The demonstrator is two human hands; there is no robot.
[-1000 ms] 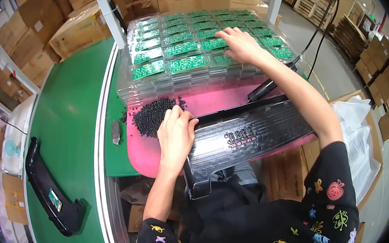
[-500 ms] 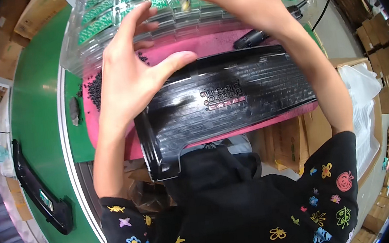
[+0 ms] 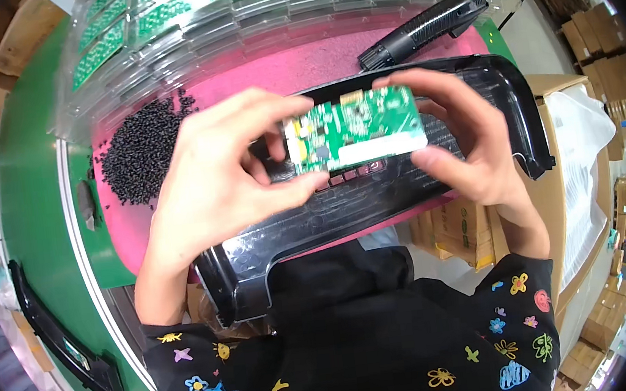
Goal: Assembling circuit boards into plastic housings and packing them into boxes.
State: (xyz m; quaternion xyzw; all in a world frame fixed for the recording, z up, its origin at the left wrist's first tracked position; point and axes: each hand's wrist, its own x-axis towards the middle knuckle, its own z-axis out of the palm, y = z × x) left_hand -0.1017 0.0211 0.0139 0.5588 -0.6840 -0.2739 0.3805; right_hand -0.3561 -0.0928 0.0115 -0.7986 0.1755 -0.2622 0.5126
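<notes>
**Green circuit board [image 3: 378, 121] held by its ends above a black plastic cover [image 3: 301, 231]**

The left hand [image 3: 212, 177] pinches the board's left end, thumb at the lower corner and fingers at the upper one. The right hand [image 3: 475, 136] grips the opposite end, its thumb on the lower right corner and its fingers along the top edge. Both hands are closed only as far as the board's width allows. The board has its populated face up, with a white strip along the side nearer the person and yellow parts toward its left end.

Below it, the cover lies askew over the near edge of a pink mat [image 3: 299, 63], its left end reaching out past that edge toward the person. A row of small openings shows just under the board, with pink visible through them.

Close to the mat's left edge sits a loose heap of small black pieces [image 3: 139, 154]. A black power screwdriver [image 3: 425, 29] lies at the far right corner, its cable running off beyond. Stacked clear trays [image 3: 215, 67] with more green boards [image 3: 175, 11] line the far edge. On the bench's green left margin, just off the mat, rests a small dark lump [image 3: 87, 205]. Farther left, a second black cover [image 3: 57, 341] lies on a green surface [image 3: 34, 194].
</notes>
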